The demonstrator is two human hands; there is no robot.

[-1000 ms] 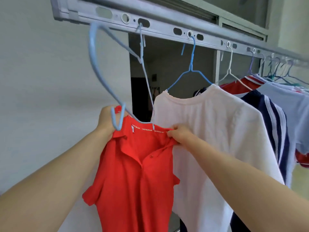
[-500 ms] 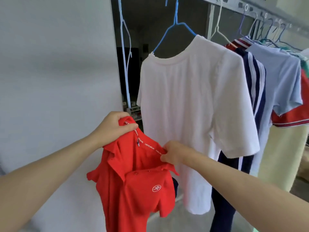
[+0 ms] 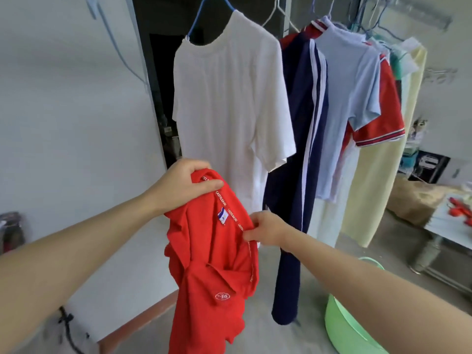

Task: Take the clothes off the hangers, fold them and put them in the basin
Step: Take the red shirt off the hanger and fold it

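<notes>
A red polo shirt hangs free of any hanger in front of me, held by its collar. My left hand grips the left end of the collar. My right hand pinches the right end. Behind it a white T-shirt hangs on a blue hanger. Beside that hang a navy garment with white stripes, a light blue shirt, a red shirt with striped cuffs and a pale yellow cloth. A green basin stands on the floor at the lower right, partly hidden by my right arm.
A white wall fills the left, with an empty light blue hanger swinging near a dark doorway. A table with red items and a brown sack stand at the right. The floor is grey concrete.
The red polo shirt came off its light blue hanger and dropped lower in both hands. The view tilted down, bringing the green basin and floor into sight.
</notes>
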